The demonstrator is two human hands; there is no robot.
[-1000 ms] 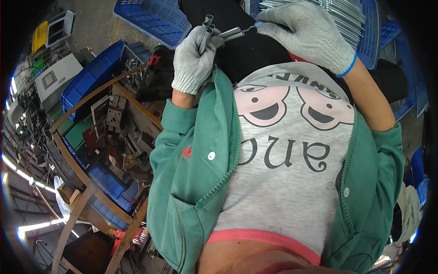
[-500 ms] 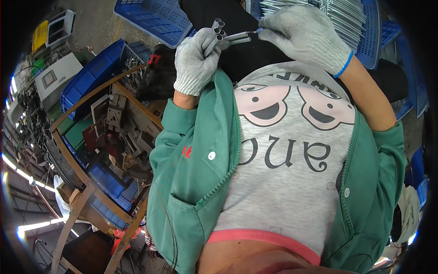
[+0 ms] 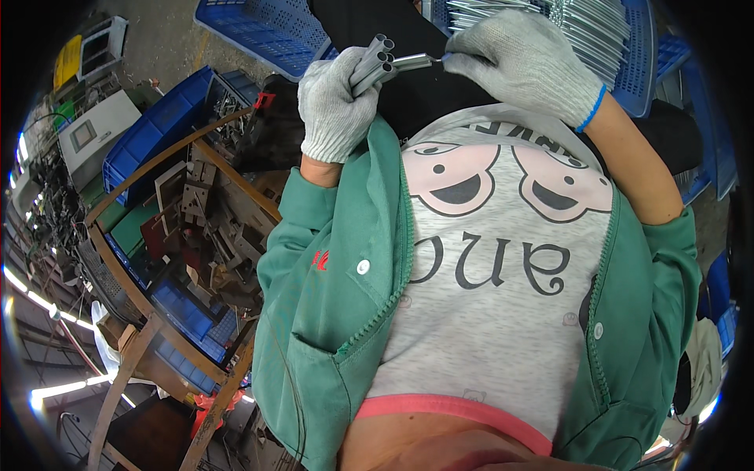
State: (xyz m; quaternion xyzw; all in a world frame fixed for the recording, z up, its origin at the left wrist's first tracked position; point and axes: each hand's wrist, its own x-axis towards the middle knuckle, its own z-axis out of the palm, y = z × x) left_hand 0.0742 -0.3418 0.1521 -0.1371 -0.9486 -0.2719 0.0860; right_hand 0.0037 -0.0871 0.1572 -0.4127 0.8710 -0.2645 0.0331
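My left hand point(image 3: 336, 108), in a white knit glove, is closed round a bundle of several short metal tubes point(image 3: 374, 69). Their open ends stick out past the thumb side, and others point right from the same fist. Facing it, my gloved right hand point(image 3: 528, 69) pinches a small thin tool with a blue part point(image 3: 446, 57). The tool's slim metal tip meets, or nearly meets, the end of a tube pointing right point(image 3: 412, 61). Most of the tool is hidden by the fingers. Both hands are held above my dark-clad legs.
A blue perforated basket point(image 3: 267, 39) lies beyond my left hand. Behind my right hand, another blue basket point(image 3: 640, 63) holds many shiny metal rods point(image 3: 593, 35). To the left stand a rusty frame point(image 3: 129, 275) with metal parts and a blue bin point(image 3: 141, 149).
The tubes in my left hand have turned slightly, and the ones pointing right sit closer together. My right hand has dipped very slightly, the tool still at the tube end.
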